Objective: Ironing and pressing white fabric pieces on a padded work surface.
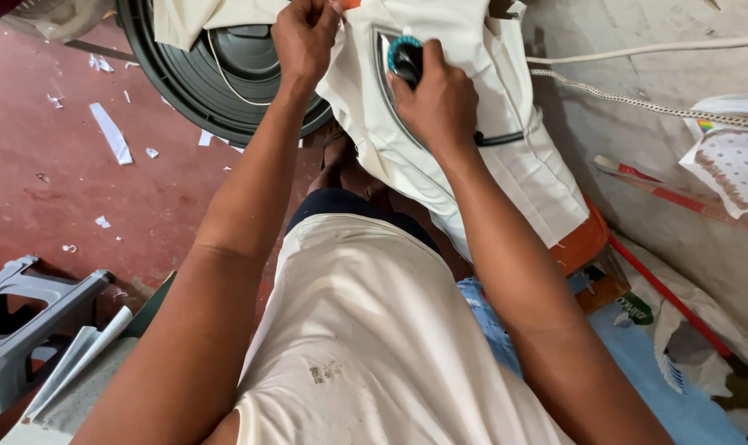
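Seen from above, a person in a pale shirt fills the lower centre of the frame, both bare arms stretching up toward the top. Red floor, dotted with white paper scraps, covers the left side. A grey concrete surface takes the right side, with a white cord and a strip of lace trim running across it.

At top centre, a white cloth drapes down and to the right. The left hand is clamped on the cloth's upper edge, fingers bunched tight, wrist straight. The right hand presses down on the cloth just beside it, closed over a dark iron with a teal ring; a black cable runs off from under the hand. The two hands sit near each other but apart.

A large round black lid lies on the floor at upper left, partly under the cloth. A grey plastic stool stands at lower left. Blue fabric lies at lower right.
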